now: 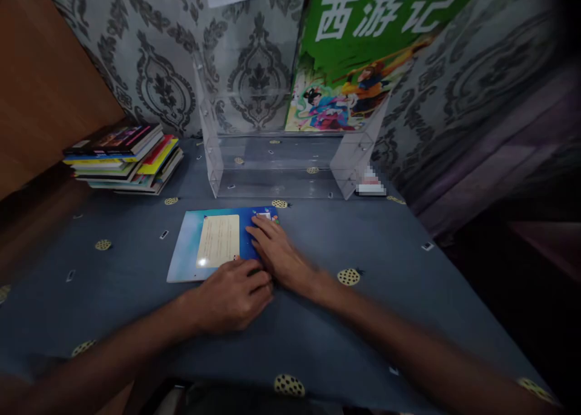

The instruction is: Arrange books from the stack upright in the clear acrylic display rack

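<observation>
A thin blue book (186,245) with a cream text panel lies flat on the cloth-covered table. My left hand (236,297) is at its near right corner, fingers curled and closed over that corner. The fingertips are partly hidden. My right hand (279,251) rests on the book's right side with the fingers stretched out and spread. Its wrist side is close to my left fingertips, and it covers much of the right edge.
A clear acrylic stand (281,182) is behind the book, holding a green picture book (336,70) upright. To the left is a stack of books (127,161). A small blurred object (371,182) sits right of the stand. Patterned curtain (166,85) hangs behind.
</observation>
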Tool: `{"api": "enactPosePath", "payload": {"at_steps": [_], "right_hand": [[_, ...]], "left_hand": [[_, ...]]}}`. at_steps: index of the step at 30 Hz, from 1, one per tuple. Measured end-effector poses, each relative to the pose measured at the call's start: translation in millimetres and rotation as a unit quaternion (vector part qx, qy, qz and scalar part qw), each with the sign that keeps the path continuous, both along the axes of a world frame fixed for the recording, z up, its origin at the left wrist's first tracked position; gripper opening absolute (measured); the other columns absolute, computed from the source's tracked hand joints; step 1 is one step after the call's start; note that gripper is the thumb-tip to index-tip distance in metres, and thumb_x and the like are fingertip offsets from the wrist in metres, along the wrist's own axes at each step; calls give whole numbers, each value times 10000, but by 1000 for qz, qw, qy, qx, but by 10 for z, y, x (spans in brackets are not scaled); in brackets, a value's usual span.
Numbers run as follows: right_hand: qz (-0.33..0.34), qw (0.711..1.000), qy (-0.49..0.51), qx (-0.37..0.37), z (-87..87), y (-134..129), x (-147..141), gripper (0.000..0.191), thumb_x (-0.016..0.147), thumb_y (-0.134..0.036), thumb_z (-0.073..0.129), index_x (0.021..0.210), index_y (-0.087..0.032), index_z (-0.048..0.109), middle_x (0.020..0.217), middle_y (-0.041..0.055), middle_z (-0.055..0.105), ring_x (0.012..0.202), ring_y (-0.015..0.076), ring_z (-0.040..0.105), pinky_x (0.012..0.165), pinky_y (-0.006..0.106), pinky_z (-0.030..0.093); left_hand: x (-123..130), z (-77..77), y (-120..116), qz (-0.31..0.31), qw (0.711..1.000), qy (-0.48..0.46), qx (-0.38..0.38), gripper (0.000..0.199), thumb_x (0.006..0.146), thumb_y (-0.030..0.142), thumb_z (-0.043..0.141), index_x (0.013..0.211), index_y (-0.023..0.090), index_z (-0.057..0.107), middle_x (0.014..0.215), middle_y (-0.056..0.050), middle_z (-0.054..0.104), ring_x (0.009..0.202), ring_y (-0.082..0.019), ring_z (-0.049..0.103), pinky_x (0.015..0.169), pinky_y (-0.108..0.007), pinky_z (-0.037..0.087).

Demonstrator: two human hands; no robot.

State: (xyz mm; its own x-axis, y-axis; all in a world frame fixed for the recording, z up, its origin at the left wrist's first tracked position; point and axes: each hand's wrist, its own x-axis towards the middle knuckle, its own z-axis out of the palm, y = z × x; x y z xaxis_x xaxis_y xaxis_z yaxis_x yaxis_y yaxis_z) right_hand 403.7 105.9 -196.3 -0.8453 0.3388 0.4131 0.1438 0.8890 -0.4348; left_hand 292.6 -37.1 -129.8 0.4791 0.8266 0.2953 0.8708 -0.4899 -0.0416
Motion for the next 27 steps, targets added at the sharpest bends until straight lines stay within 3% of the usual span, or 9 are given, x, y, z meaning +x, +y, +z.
{"api": "enactPosePath", "payload": {"at_steps": [3,5,8,11,14,16,22,24,27], "right_hand": [[13,999,-15,33,-55,-66,99,453,952,-66,431,1386,-145,537,1520,185,448,1473,292,343,1174,539,394],[3,999,-16,42,-68,-124,155,476,947,-53,427,1401,-165,517,1530,171,426,1467,293,340,1159,540,407],[-29,998,-25,50,-12,-224,261,466,965,-66,431,1404,-200,508,1482,143,464,1385,281,425,1078,491,483],[-48,994,-41,87,111,-315,381,345,981,-95,466,1286,-183,600,1235,119,625,1107,252,585,900,402,549],[-53,986,-48,150,218,-398,494,228,997,-133,485,1122,-152,674,969,94,690,866,229,604,743,360,541],[-50,982,-50,177,259,-453,567,226,1003,-142,481,1096,-140,687,940,100,712,842,228,610,732,362,545],[-36,986,-32,160,285,-601,745,334,977,-89,482,1271,-141,633,1252,124,708,1152,239,646,982,429,563],[-42,986,-26,157,284,-631,780,351,976,-91,482,1294,-148,620,1290,110,697,1208,229,640,1039,438,544],[-53,987,-18,151,281,-661,815,363,979,-114,491,1320,-167,606,1321,95,685,1242,211,634,1077,418,528]], "left_hand": [[-315,42,71,7,999,-35,1,311,1025,210,409,887,163,684,911,-42,741,790,-160,675,726,-288,564],[-622,35,118,86,996,-35,4,323,1030,240,379,951,156,681,967,-73,740,875,-201,683,770,-330,572],[-1079,-25,120,272,962,-13,-22,351,1011,305,377,1149,144,657,1229,-151,672,1091,-301,636,865,-447,560],[-1371,-108,58,361,930,-45,-57,434,1000,369,359,1267,137,611,1267,-160,649,1176,-319,598,947,-468,528],[-1464,-162,14,372,923,-62,-72,465,990,382,329,1263,138,615,1199,-143,675,1153,-312,604,971,-459,511],[-1461,-172,12,375,922,-52,-74,480,978,382,320,1268,140,617,1196,-146,674,1165,-328,591,962,-470,509],[-1479,-125,12,375,920,-93,-62,513,913,453,345,1197,145,642,1155,-149,684,1126,-321,606,989,-452,470],[-1511,-96,-15,389,908,-135,-74,530,869,518,371,1139,161,655,1069,-130,705,1050,-309,639,923,-422,490],[-1547,-64,-51,407,881,-201,-133,593,798,652,394,1055,192,665,789,-57,690,778,-268,661,709,-358,491]]}}
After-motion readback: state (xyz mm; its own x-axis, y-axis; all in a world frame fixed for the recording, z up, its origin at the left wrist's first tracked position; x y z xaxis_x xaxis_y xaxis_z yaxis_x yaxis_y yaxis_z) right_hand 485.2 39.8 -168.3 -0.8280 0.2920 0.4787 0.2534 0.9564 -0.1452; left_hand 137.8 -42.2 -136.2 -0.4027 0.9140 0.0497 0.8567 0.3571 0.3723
